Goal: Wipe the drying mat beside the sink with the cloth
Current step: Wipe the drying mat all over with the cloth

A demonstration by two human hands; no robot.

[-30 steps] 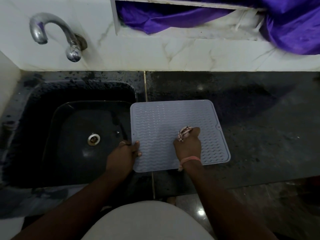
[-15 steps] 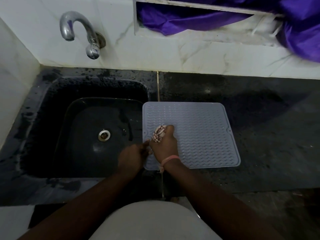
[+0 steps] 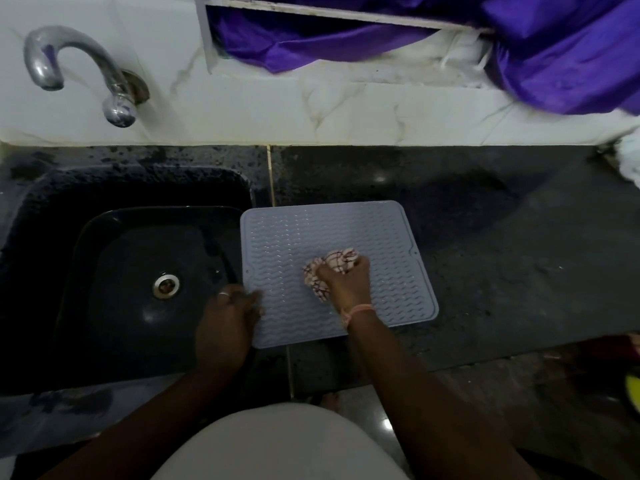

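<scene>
From the head camera, a pale grey, ribbed silicone drying mat (image 3: 332,237) lies flat on the dark speckled stone counter (image 3: 502,258), its left edge just beside the black sink basin (image 3: 114,271). The right hand (image 3: 346,285), a pink band at its wrist, has its fingers curled round a bunched white cloth with dark red checks (image 3: 332,266), pressing it onto the mat's middle. The left hand (image 3: 225,323) rests on the mat's near left edge; whether its fingers grip that edge cannot be told. A curved chrome tap (image 3: 83,71) juts from the white marble wall.
</scene>
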